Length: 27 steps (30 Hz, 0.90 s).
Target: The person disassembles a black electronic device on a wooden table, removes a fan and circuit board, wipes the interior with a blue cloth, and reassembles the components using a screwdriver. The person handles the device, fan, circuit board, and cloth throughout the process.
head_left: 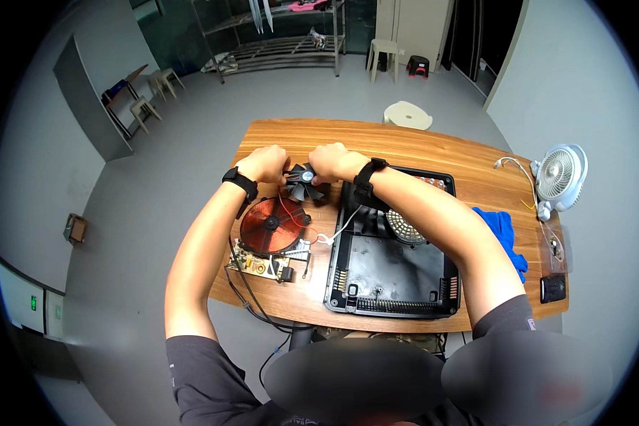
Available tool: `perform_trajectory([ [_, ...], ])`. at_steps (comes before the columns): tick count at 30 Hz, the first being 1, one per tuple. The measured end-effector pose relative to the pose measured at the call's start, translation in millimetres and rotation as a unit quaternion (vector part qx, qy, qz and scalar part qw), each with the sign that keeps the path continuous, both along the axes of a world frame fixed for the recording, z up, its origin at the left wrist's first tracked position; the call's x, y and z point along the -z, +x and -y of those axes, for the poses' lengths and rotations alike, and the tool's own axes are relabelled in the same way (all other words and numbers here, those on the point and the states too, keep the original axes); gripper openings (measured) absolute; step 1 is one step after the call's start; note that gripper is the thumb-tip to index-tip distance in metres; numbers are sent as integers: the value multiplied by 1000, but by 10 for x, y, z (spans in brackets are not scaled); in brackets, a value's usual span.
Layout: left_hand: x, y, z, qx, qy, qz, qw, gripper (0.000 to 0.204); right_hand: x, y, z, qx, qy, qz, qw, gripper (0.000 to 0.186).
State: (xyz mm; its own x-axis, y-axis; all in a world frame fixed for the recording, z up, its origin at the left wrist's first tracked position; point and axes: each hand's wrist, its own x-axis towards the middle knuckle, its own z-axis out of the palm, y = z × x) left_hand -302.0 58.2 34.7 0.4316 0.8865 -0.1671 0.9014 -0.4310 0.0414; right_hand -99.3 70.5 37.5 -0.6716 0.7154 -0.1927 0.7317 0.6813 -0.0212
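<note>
Both my arms reach across a wooden table. A small black cooling fan (304, 186) with a light hub is held from both sides. My left hand (264, 165) closes on its left edge, and my right hand (330, 163) grips its right edge. Just below the fan lies a round copper-coloured coil (272, 224) with a dark centre. A circuit board (259, 265) sits under the coil, nearer to me. Thin red wires (289, 210) and a white connector (325, 239) run between the fan and the coil. My right forearm passes over an open black plastic housing (397, 273) and hides part of it.
A blue cloth (498, 234) lies right of the housing. Farther right are a small white fan (561, 174), a clear tray (555, 248) and a black box-shaped item (554, 290). Black cables (255, 302) hang over the near left edge. A cream stool (407, 115) stands beyond the table.
</note>
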Motion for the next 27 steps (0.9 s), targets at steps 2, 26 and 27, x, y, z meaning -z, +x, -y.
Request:
perform_trajectory([
  [2,91,-91,-61,-7,-1,5,1000,30,75,-81,-59,-1,-8,3,1000,44],
  [26,144,-204,268,-6,14,124,992,32,13,50,121,-67,-59,-7,996,31],
  [27,110,-148,316,9,-1,127,992,31,-12,90,185,-71,-57,-5,996,31],
])
